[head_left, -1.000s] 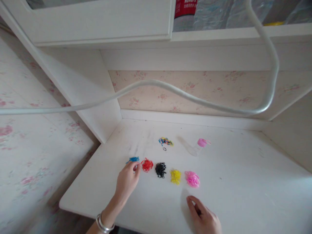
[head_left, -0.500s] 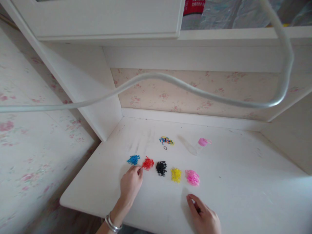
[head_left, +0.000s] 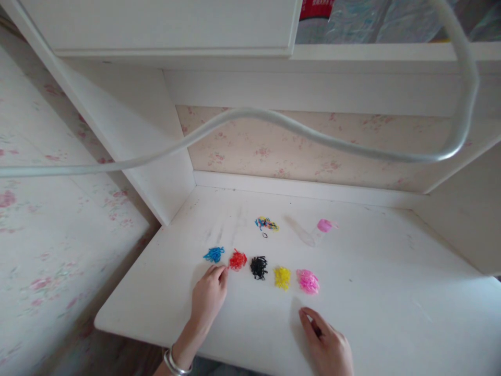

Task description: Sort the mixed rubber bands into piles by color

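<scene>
My left hand (head_left: 209, 292), wearing a silver bracelet on its wrist, is closed in a pinch at the left edge of a pile of red rubber bands (head_left: 237, 259). A thin red strand shows at its fingertips. Just beyond the knuckles sits a pile of blue rubber bands (head_left: 214, 254). My right hand (head_left: 327, 342) is closed, thumb and forefinger together, below a pile of pink rubber bands (head_left: 308, 282); whatever its fingers hold is too small to make out. Between the hands lie black rubber bands (head_left: 259, 267) and yellow rubber bands (head_left: 282, 278).
Farther back on the white desk (head_left: 391, 303) are a mixed-colour pile of rubber bands (head_left: 267, 224), one loose black band (head_left: 265, 235) and a clear bag with a pink part (head_left: 324, 225). A white cable or tube (head_left: 250, 113) crosses the view above, below a cabinet (head_left: 176, 31).
The view has shifted slightly. Both hands keep nearly the same places and the same pinched shapes; the piles look unchanged.
</scene>
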Demonstrator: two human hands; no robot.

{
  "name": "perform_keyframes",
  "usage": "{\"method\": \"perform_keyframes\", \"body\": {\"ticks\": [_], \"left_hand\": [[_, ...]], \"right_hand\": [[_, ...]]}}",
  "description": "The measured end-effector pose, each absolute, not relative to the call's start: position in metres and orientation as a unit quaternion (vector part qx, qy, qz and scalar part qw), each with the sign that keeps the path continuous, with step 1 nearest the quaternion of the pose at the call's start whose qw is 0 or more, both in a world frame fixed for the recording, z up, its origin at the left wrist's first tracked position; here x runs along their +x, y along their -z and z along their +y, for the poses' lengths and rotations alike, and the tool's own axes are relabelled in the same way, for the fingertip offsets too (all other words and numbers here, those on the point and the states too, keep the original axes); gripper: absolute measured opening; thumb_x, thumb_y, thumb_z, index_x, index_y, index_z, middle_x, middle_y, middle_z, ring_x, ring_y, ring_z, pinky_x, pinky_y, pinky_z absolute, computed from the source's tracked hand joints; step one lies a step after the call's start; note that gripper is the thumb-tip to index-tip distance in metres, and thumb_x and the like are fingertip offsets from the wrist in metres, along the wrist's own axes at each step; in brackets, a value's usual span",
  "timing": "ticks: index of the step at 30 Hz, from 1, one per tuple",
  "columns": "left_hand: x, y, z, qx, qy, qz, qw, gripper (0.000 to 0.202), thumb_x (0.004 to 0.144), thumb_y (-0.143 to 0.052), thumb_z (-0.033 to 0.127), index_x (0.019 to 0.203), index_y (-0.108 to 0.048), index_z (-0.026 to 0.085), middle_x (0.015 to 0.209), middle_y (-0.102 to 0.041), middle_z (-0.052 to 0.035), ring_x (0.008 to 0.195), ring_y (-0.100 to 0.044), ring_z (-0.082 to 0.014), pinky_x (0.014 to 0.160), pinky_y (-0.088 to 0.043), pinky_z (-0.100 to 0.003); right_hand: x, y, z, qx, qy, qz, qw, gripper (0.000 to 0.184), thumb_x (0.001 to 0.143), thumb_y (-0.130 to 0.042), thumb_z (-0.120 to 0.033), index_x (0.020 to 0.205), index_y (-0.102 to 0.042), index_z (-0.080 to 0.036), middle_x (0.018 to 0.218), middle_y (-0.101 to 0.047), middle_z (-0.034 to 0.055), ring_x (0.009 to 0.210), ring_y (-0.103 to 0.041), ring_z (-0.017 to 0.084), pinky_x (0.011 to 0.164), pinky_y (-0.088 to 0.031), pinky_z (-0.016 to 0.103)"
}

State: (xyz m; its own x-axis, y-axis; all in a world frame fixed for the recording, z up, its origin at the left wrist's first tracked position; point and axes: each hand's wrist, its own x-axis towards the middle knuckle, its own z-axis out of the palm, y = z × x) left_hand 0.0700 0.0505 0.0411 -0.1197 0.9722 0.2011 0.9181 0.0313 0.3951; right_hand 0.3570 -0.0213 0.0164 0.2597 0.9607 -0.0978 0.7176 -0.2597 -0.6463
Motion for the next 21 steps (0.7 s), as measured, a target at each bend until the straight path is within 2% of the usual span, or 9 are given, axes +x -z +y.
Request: {"method": "perform_keyframes", "body": {"ticks": [5, 7, 10, 13, 15, 18, 21], "left_hand": [[0.059, -0.04, 0.035, 0.667, -0.252, 0.695, 0.094, 0.027, 0.092, -0.039, 0.032, 0.09, -0.064, 0.022, 0.086, -0.067, -0.0036, 0.074, -0.065, -0.0147, 0.067, -0.048, -0.023], [0.055, -0.038, 0.023, 0.664, -0.278, 0.684, 0.116, 0.027, 0.091, -0.04, 0.034, 0.09, -0.064, 0.022, 0.083, -0.066, -0.0033, 0.072, -0.063, -0.0141, 0.065, -0.047, -0.023], [0.05, -0.034, 0.006, 0.658, -0.323, 0.658, 0.171, 0.026, 0.091, -0.041, 0.035, 0.093, -0.064, 0.022, 0.075, -0.063, -0.0016, 0.062, -0.058, -0.0117, 0.059, -0.046, -0.021], [0.045, -0.031, -0.003, 0.627, -0.364, 0.652, 0.222, 0.027, 0.091, -0.043, 0.036, 0.095, -0.065, 0.021, 0.068, -0.058, 0.0006, 0.055, -0.052, -0.01, 0.054, -0.044, -0.021], [0.042, -0.03, -0.004, 0.591, -0.393, 0.665, 0.233, 0.028, 0.09, -0.045, 0.038, 0.093, -0.065, 0.019, 0.066, -0.057, 0.0009, 0.056, -0.053, -0.0105, 0.055, -0.044, -0.021], [0.039, -0.03, 0.0, 0.549, -0.42, 0.681, 0.241, 0.03, 0.088, -0.047, 0.041, 0.092, -0.066, 0.018, 0.066, -0.058, 0.0008, 0.059, -0.054, -0.0117, 0.057, -0.045, -0.022], [0.038, -0.03, 0.001, 0.553, -0.414, 0.68, 0.246, 0.03, 0.088, -0.047, 0.041, 0.093, -0.066, 0.018, 0.066, -0.058, 0.0013, 0.058, -0.054, -0.0116, 0.057, -0.045, -0.022]], "right_hand": [[0.355, -0.032, -0.013, -0.742, -0.26, -0.548, 0.284, 0.047, 0.08, -0.044, -0.061, 0.083, -0.072, -0.024, 0.052, -0.059, -0.0033, 0.047, -0.052, 0.01, 0.048, -0.04, 0.016], [0.351, -0.048, -0.002, -0.718, -0.256, -0.581, 0.284, 0.046, 0.082, -0.044, -0.06, 0.084, -0.071, -0.023, 0.05, -0.055, -0.004, 0.046, -0.048, 0.009, 0.047, -0.038, 0.016], [0.339, -0.08, 0.029, -0.668, -0.249, -0.649, 0.265, 0.044, 0.088, -0.039, -0.054, 0.089, -0.07, -0.023, 0.054, -0.057, -0.0036, 0.047, -0.048, 0.009, 0.048, -0.037, 0.016], [0.319, -0.104, 0.074, -0.641, -0.203, -0.718, 0.179, 0.041, 0.092, -0.033, -0.048, 0.098, -0.069, -0.028, 0.061, -0.063, -0.0026, 0.057, -0.057, 0.01, 0.054, -0.038, 0.017], [0.306, -0.108, 0.106, -0.656, -0.152, -0.736, 0.069, 0.038, 0.093, -0.032, -0.044, 0.109, -0.064, -0.034, 0.079, -0.069, -0.0013, 0.071, -0.063, 0.012, 0.063, -0.041, 0.019], [0.289, -0.099, 0.146, -0.668, -0.131, -0.733, 0.013, 0.033, 0.09, -0.04, -0.037, 0.118, -0.059, -0.036, 0.096, -0.07, 0.0036, 0.086, -0.065, 0.019, 0.071, -0.044, 0.027], [0.278, -0.085, 0.169, -0.671, -0.122, -0.731, -0.026, 0.031, 0.091, -0.043, -0.033, 0.117, -0.06, -0.034, 0.102, -0.068, 0.0062, 0.093, -0.064, 0.021, 0.075, -0.046, 0.031]]}}
